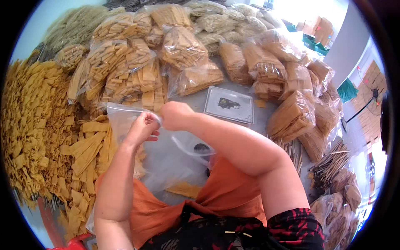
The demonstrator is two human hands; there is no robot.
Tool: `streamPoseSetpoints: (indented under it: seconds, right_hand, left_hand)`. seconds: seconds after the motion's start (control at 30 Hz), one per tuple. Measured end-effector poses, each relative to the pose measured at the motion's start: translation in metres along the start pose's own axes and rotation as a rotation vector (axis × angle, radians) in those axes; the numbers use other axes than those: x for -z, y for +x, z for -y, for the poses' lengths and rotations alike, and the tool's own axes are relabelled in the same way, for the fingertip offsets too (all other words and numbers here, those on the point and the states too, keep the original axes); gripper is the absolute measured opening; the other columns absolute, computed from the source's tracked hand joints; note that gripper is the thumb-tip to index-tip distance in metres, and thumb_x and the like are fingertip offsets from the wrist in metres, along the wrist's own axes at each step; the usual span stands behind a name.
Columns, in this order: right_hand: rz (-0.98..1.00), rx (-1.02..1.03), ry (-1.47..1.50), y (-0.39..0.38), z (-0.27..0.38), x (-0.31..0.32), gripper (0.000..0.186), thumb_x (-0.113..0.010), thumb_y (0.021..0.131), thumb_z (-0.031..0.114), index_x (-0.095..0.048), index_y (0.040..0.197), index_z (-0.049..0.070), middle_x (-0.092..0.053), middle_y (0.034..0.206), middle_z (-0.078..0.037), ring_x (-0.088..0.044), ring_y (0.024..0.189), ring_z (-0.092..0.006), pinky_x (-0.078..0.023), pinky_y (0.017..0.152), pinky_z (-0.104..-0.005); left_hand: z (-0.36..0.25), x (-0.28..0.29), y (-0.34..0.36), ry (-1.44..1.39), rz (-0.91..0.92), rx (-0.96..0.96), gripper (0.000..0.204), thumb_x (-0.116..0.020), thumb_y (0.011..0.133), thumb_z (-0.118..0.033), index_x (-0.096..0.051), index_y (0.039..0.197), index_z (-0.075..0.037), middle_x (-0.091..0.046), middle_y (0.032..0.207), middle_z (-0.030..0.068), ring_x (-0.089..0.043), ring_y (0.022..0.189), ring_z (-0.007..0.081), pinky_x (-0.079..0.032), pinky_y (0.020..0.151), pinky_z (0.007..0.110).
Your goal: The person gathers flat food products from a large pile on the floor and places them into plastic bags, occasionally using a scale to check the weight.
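In the head view, a clear zip bag spreads between my hands. My left hand pinches the top edge of this bag at its right corner. My right hand is closed beside it at the same edge, fingertips mostly hidden. Below the hands, clear plastic lies over the grey surface, with a dark round object under or beside it. Loose yellow dried sheets lie just left of the bag.
Bagged stacks of brown sheets surround the work spot behind and right. A metal square plate sits ahead. A tall yellow pile stands left, bundled sticks right, pale sacks at back. Orange fabric covers my legs.
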State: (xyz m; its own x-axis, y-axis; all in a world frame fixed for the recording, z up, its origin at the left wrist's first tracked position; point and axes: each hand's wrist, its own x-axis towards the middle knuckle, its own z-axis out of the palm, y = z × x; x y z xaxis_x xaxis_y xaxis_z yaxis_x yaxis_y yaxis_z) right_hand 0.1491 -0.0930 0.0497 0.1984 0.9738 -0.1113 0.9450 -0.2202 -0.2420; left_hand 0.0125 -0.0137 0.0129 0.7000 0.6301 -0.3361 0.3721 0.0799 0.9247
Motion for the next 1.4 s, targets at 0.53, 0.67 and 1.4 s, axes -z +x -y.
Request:
streamPoseSetpoints:
  seconds: [0.53,0.67,1.4]
  right_hand:
    - [0.38,0.035,0.287,0.008,-0.022,0.023,0.021,-0.059,0.076,0.016,-0.067,0.089,0.0,-0.069,0.073,-0.012,-0.068,0.066,-0.0202,-0.054,0.058,-0.0332]
    - [0.047,0.058,0.317,0.025,-0.033,-0.001,0.02,-0.061,0.076,0.019,-0.07,0.084,0.003,-0.068,0.07,-0.01,-0.068,0.065,-0.018,-0.053,0.063,-0.032]
    - [-0.158,0.144,0.471,0.047,0.001,0.001,0.023,-0.06,0.078,0.029,-0.071,0.089,0.011,-0.069,0.087,-0.012,-0.065,0.081,-0.0303,-0.052,0.073,-0.0398]
  left_hand:
    - [0.047,0.052,0.017,0.402,-0.292,-0.574,0.029,-0.052,0.083,-0.003,-0.068,0.107,-0.005,-0.046,0.091,0.001,-0.053,0.075,0.0095,-0.055,0.058,0.026]
    - [0.006,-0.011,-0.013,0.184,-0.185,-0.425,0.021,-0.064,0.087,-0.015,-0.07,0.104,-0.004,-0.048,0.084,-0.0004,-0.052,0.073,0.008,-0.048,0.054,0.022]
    - [0.023,0.058,-0.065,0.494,-0.21,-0.605,0.018,-0.066,0.09,-0.02,-0.071,0.103,-0.009,-0.056,0.084,-0.0023,-0.052,0.073,0.005,-0.046,0.058,0.021]
